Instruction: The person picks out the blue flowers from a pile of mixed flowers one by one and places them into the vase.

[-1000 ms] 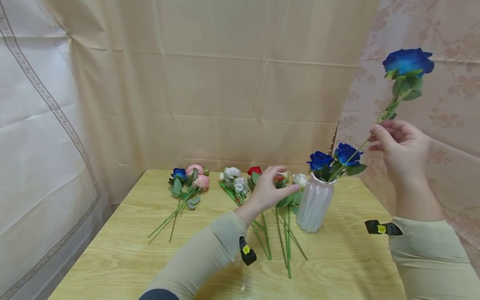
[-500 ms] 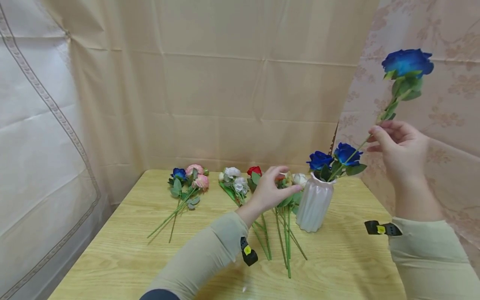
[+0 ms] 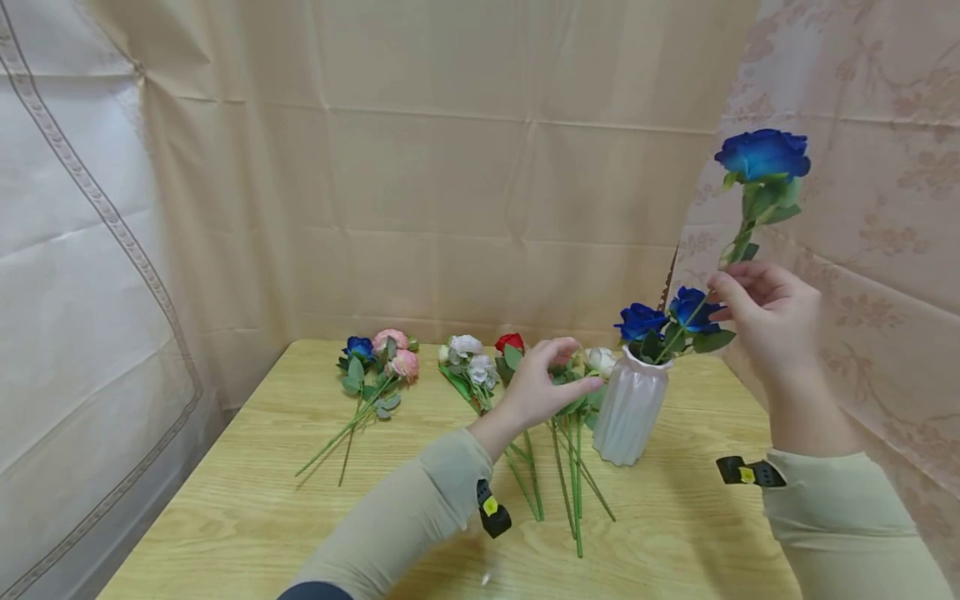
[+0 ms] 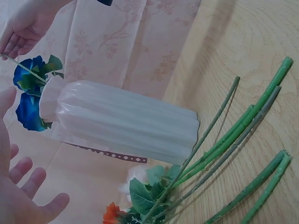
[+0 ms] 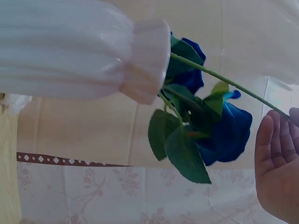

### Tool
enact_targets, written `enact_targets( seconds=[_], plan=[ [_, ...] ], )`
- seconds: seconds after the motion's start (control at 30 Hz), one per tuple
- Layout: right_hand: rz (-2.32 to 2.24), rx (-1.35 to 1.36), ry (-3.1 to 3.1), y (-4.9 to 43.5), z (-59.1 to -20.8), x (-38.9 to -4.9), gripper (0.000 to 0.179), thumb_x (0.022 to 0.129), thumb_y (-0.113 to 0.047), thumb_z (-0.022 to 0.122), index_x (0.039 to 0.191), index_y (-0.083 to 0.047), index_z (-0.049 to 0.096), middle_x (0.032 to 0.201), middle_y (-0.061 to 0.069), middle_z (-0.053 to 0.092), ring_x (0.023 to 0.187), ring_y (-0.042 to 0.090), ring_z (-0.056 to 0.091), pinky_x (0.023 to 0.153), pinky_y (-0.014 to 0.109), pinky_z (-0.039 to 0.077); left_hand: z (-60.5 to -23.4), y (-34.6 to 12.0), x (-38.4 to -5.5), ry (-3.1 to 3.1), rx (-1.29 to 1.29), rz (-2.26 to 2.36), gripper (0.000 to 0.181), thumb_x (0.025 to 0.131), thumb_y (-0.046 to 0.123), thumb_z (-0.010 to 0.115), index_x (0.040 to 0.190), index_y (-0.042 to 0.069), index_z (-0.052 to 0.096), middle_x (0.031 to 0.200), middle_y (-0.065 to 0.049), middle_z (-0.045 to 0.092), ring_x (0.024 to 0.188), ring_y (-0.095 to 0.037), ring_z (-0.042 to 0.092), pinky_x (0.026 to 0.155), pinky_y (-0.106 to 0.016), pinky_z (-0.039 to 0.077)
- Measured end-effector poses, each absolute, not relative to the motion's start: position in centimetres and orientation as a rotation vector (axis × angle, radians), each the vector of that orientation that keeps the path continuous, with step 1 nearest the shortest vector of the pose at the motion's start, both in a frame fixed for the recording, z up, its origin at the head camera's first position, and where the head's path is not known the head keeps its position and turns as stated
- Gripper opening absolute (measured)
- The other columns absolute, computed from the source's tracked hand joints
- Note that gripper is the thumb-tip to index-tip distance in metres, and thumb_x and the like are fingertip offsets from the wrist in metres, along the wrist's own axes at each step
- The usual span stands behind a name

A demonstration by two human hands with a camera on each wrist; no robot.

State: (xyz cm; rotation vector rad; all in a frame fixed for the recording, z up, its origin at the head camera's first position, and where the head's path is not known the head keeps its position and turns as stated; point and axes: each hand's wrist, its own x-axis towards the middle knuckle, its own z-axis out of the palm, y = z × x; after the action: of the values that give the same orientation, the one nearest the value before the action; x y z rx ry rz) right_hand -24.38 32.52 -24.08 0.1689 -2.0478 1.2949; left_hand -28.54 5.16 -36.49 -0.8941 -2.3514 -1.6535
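Note:
My right hand (image 3: 776,321) pinches the green stem of a blue rose (image 3: 765,155) between thumb and fingers. In the right wrist view that stem (image 5: 233,85) runs down into the mouth of a white ribbed vase (image 5: 70,51), the bloom being out of frame. Two other blue roses (image 3: 640,322) stand in the vase, leaning on its rim. To the left of the vase my left hand (image 3: 538,379) is held with fingers spread, nothing in its grasp. The left wrist view has its fingers (image 4: 35,182) apart from the vase (image 4: 126,121).
Behind and below the left hand lie white flowers (image 3: 472,362), a red rose (image 3: 510,342) and several green stems (image 3: 577,492) on the wooden table (image 3: 247,517). A bunch of pink flowers (image 3: 403,364) with one blue rose (image 3: 358,347) lies farther left. Curtains hang behind.
My right hand has moved left and down with the blue rose, its stem sinking deeper into the vase. The left hand has hardly moved.

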Motion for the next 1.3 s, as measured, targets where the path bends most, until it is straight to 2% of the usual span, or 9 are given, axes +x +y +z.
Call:
enact_targets(
  seconds=[0.13, 0.27, 0.4, 0.6, 0.73, 0.8, 1.03, 1.17, 1.3],
  plan=[
    [1.269, 0.196, -2.070, 31.8, -24.6, -24.4, 0.026, 0.099, -0.021, 0.069, 0.112, 0.002, 0.068, 0.096, -0.006, 0.072, 0.079, 0.009, 0.068, 0.067, 0.019, 0.057, -36.7, 4.9, -28.4, -2.339, -0.914, -1.640, 0.060, 0.089, 0.046, 0.079, 0.141, 0.023, 0.058, 0.138, 0.002, 0.057, 0.123, -0.020, 0.056, 0.099, -0.038, 0.049],
    [1.236, 0.255, -2.067, 31.2, -25.1, -24.6, 0.024, 0.099, -0.018, 0.070, 0.107, 0.005, 0.069, 0.091, -0.008, 0.073, 0.075, 0.008, 0.068, 0.063, 0.018, 0.057, -36.9, 4.6, -28.2, -2.343, -0.899, -1.652, 0.058, 0.089, 0.045, 0.079, 0.140, 0.025, 0.059, 0.137, 0.003, 0.058, 0.118, -0.011, 0.055, 0.100, -0.042, 0.049],
    [1.194, 0.311, -2.068, 30.8, -25.5, -24.8, 0.023, 0.098, -0.017, 0.071, 0.105, 0.005, 0.071, 0.086, -0.010, 0.072, 0.072, 0.008, 0.068, 0.060, 0.019, 0.056, -37.0, 4.3, -28.0, -2.369, -0.877, -1.650, 0.055, 0.089, 0.046, 0.078, 0.137, 0.024, 0.061, 0.132, 0.009, 0.057, 0.118, -0.011, 0.055, 0.099, -0.043, 0.049],
    [1.089, 0.329, -2.130, 30.4, -26.1, -24.8, 0.020, 0.099, -0.021, 0.070, 0.103, -0.002, 0.073, 0.084, -0.008, 0.071, 0.070, 0.005, 0.066, 0.056, 0.018, 0.055, -37.2, 3.7, -27.7, -2.405, -0.878, -1.619, 0.056, 0.090, 0.049, 0.076, 0.137, 0.023, 0.061, 0.133, 0.007, 0.058, 0.120, -0.014, 0.056, 0.097, -0.038, 0.050],
    [1.026, 0.337, -2.158, 30.0, -26.5, -24.7, 0.018, 0.098, -0.022, 0.070, 0.099, -0.004, 0.074, 0.084, -0.011, 0.072, 0.068, 0.006, 0.066, 0.052, 0.018, 0.053, -37.5, 3.3, -27.8, -2.418, -0.874, -1.633, 0.055, 0.090, 0.049, 0.076, 0.136, 0.020, 0.062, 0.130, 0.009, 0.059, 0.121, -0.021, 0.057, 0.097, -0.042, 0.050],
    [0.984, 0.335, -2.163, 29.8, -26.7, -24.8, 0.018, 0.098, -0.022, 0.071, 0.097, -0.005, 0.075, 0.084, -0.012, 0.072, 0.067, 0.005, 0.065, 0.052, 0.016, 0.051, -37.6, 3.1, -27.7, -2.425, -0.862, -1.638, 0.056, 0.090, 0.050, 0.076, 0.136, 0.021, 0.062, 0.128, 0.011, 0.059, 0.121, -0.021, 0.057, 0.096, -0.043, 0.050],
    [0.786, 0.307, -2.188, 29.2, -27.3, -24.8, 0.019, 0.097, -0.025, 0.071, 0.092, -0.008, 0.076, 0.080, 0.005, 0.074, 0.067, -0.011, 0.055, 0.061, 0.010, 0.041, -38.1, 2.5, -27.7, -2.451, -0.837, -1.641, 0.058, 0.089, 0.052, 0.076, 0.137, 0.021, 0.062, 0.130, 0.011, 0.060, 0.119, -0.012, 0.056, 0.095, -0.041, 0.051],
    [0.724, 0.322, -2.213, 29.0, -28.0, -24.9, 0.018, 0.097, -0.024, 0.071, 0.092, -0.007, 0.076, 0.080, 0.007, 0.074, 0.068, -0.008, 0.055, 0.060, 0.009, 0.041, -38.4, 2.2, -27.8, -2.445, -0.849, -1.641, 0.057, 0.090, 0.050, 0.076, 0.136, 0.020, 0.062, 0.130, 0.009, 0.061, 0.121, -0.018, 0.057, 0.094, -0.039, 0.051],
    [0.716, 0.355, -2.231, 28.9, -28.8, -25.1, 0.014, 0.096, -0.019, 0.072, 0.093, -0.006, 0.075, 0.079, 0.008, 0.074, 0.069, 0.006, 0.061, 0.060, 0.006, 0.041, -38.9, 1.9, -27.9, -2.451, -0.847, -1.637, 0.055, 0.091, 0.049, 0.076, 0.135, 0.020, 0.062, 0.128, 0.009, 0.060, 0.122, -0.019, 0.057, 0.095, -0.041, 0.051]
  ],
)
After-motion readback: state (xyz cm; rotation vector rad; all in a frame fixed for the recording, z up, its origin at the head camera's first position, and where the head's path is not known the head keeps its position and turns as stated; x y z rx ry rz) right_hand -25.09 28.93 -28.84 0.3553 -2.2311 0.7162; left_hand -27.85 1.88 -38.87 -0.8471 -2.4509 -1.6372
